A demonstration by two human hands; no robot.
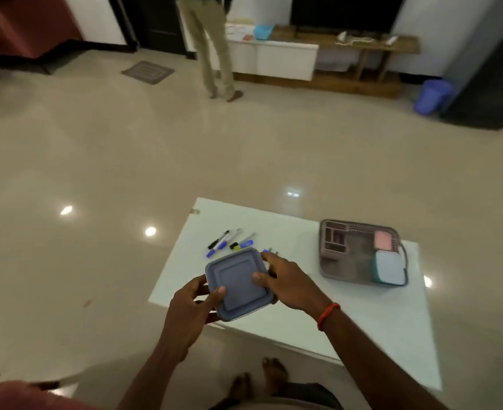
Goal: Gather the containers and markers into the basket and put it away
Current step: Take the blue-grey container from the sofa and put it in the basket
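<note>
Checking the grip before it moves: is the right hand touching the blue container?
Touching. The head view shows the right hand with its thumb pressed on the lid of the blue container and fingers curled over its far corner.

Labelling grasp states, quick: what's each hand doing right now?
Left hand: closed on the container, gripping its near-left corner, thumb on top.
Right hand: closed on the container too, gripping its right edge.
</note>
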